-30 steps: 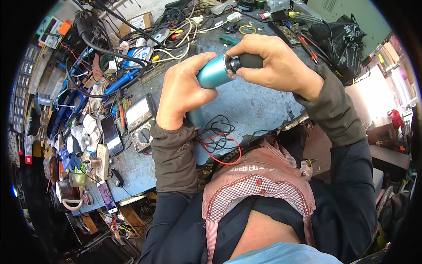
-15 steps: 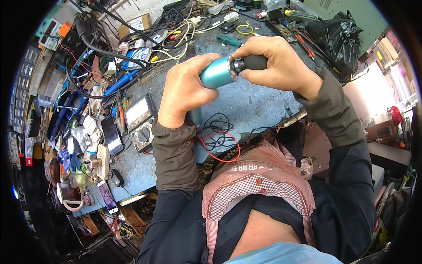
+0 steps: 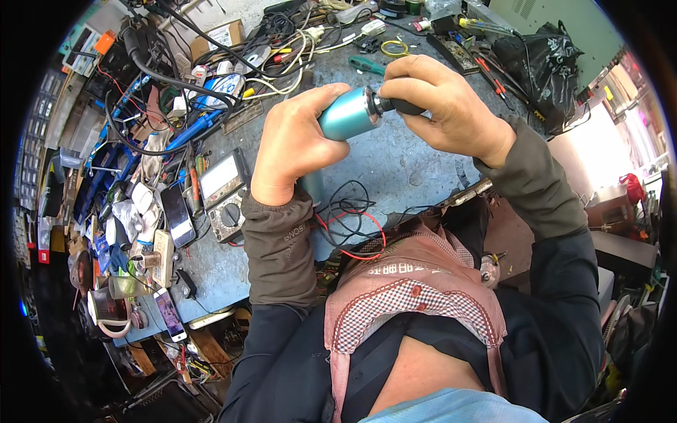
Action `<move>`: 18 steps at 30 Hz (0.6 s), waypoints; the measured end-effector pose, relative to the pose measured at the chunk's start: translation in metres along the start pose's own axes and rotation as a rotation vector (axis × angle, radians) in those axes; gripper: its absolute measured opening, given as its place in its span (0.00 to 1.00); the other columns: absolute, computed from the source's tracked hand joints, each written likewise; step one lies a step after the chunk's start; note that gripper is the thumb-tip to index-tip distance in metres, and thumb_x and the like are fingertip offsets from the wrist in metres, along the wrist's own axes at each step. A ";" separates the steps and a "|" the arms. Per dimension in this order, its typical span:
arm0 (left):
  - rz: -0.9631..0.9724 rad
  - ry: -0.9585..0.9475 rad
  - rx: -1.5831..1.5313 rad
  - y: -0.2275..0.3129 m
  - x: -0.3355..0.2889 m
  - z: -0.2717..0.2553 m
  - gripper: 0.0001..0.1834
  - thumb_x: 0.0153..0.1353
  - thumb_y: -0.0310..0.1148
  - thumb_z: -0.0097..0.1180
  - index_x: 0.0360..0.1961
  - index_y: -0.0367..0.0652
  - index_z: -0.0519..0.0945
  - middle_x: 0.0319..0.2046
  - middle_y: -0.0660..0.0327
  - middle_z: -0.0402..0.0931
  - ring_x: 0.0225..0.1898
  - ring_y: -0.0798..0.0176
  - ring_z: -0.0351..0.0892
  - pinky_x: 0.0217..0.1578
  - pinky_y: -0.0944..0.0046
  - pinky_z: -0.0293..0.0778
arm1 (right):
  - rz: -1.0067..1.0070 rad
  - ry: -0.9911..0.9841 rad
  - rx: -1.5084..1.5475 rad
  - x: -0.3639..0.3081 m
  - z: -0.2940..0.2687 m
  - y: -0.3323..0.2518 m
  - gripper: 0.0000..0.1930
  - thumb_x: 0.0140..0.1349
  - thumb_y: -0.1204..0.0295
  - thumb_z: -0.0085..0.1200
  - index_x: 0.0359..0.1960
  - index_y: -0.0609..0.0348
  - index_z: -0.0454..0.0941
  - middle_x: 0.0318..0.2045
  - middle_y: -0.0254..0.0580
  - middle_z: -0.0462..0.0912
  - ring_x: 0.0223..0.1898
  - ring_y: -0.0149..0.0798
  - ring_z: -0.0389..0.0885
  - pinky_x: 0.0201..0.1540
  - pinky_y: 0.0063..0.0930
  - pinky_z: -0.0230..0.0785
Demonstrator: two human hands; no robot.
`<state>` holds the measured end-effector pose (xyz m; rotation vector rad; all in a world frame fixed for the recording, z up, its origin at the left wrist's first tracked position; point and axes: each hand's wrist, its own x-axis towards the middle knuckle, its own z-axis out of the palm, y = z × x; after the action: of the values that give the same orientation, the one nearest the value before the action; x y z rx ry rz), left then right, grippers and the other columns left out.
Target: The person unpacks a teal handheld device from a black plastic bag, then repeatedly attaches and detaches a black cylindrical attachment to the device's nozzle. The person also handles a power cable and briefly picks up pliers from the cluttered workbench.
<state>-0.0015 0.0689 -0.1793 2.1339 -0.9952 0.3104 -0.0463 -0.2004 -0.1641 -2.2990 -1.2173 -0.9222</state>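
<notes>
My left hand (image 3: pixel 293 137) is wrapped round the teal metallic barrel of a massage gun (image 3: pixel 347 116), held tilted above the bench. Part of its teal handle shows beneath my left wrist. The barrel's dark end faces right, where a black attachment (image 3: pixel 405 106) sticks out. Closed over that attachment, my right hand (image 3: pixel 451 106) has its thumb and fingers round it and hides much of it. Whether the attachment is fully seated in the barrel I cannot tell.
A multimeter (image 3: pixel 227 197) lies left of my left forearm, its red and black leads (image 3: pixel 352 211) coiled on the blue bench (image 3: pixel 416 158). Phones, cables and tools crowd the left side. A green-handled screwdriver (image 3: pixel 367 65) and a black plastic bag (image 3: pixel 539 60) lie at the back.
My right hand has turned slightly, its fingers now curled further over the black attachment, whose outer end has dipped a little. My left hand keeps its hold on the barrel.
</notes>
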 end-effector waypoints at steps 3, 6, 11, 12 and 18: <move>0.014 0.041 0.034 -0.002 -0.001 0.004 0.33 0.39 0.29 0.67 0.54 0.45 0.87 0.43 0.49 0.88 0.45 0.41 0.89 0.45 0.53 0.83 | 0.058 0.043 0.062 -0.005 0.008 0.003 0.23 0.59 0.76 0.70 0.57 0.61 0.79 0.48 0.47 0.81 0.49 0.46 0.84 0.49 0.37 0.78; 0.035 0.052 0.100 -0.006 -0.002 0.002 0.33 0.39 0.29 0.67 0.54 0.45 0.87 0.43 0.49 0.88 0.45 0.41 0.89 0.46 0.52 0.83 | 0.542 -0.078 0.373 0.000 0.002 -0.016 0.22 0.65 0.71 0.71 0.59 0.60 0.79 0.44 0.38 0.80 0.46 0.31 0.78 0.45 0.28 0.74; 0.021 0.008 0.074 -0.004 -0.001 0.001 0.33 0.39 0.28 0.67 0.54 0.44 0.87 0.42 0.50 0.88 0.44 0.43 0.89 0.46 0.55 0.83 | 0.629 -0.029 0.558 -0.004 0.005 -0.017 0.20 0.62 0.72 0.73 0.54 0.59 0.82 0.42 0.44 0.84 0.43 0.38 0.84 0.46 0.34 0.77; 0.006 -0.006 0.049 -0.004 -0.002 0.000 0.33 0.39 0.27 0.67 0.54 0.43 0.87 0.42 0.50 0.88 0.43 0.45 0.89 0.46 0.57 0.83 | 0.469 -0.012 0.418 -0.005 0.005 -0.016 0.21 0.59 0.74 0.73 0.54 0.58 0.82 0.45 0.46 0.83 0.45 0.41 0.84 0.47 0.35 0.78; 0.019 0.019 0.088 -0.002 -0.001 0.007 0.34 0.38 0.26 0.67 0.55 0.43 0.87 0.44 0.49 0.88 0.45 0.45 0.90 0.48 0.58 0.83 | 0.264 0.059 0.300 -0.017 0.006 -0.005 0.23 0.53 0.79 0.72 0.53 0.55 0.84 0.54 0.48 0.81 0.55 0.49 0.83 0.53 0.40 0.78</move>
<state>-0.0013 0.0646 -0.1855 2.1975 -1.0086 0.3896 -0.0547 -0.2041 -0.1799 -2.1104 -0.9269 -0.6587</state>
